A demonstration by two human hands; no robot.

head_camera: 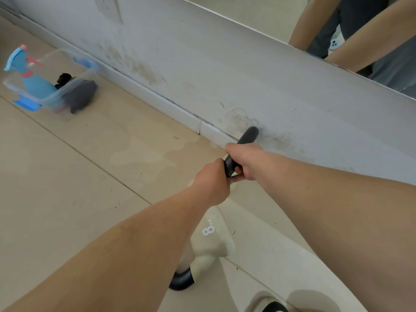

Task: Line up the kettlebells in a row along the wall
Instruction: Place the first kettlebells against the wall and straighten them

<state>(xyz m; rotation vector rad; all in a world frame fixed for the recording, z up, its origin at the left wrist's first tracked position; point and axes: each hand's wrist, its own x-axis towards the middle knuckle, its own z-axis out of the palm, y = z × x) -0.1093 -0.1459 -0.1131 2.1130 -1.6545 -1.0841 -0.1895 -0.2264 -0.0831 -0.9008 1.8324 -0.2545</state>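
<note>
Both of my hands hold one black kettlebell handle (249,136) close to the scuffed white wall (225,75). My left hand (211,183) is wrapped around its near end. Just beyond, my right hand (245,161) grips the middle, and the far end sticks out toward the wall. My arms hide this kettlebell's body. A beige kettlebell marked 8 KG (211,235) lies on its side on the tiled floor under my left forearm, its black handle pointing toward me. Part of another pale and black object (273,306) shows at the bottom edge.
A clear plastic box (74,91) stands on the floor by the wall at the left, holding a blue spray bottle (29,73) and a dark cloth. A mirror (281,16) above the wall strip reflects a person's legs. A white baseboard (157,97) runs along the wall.
</note>
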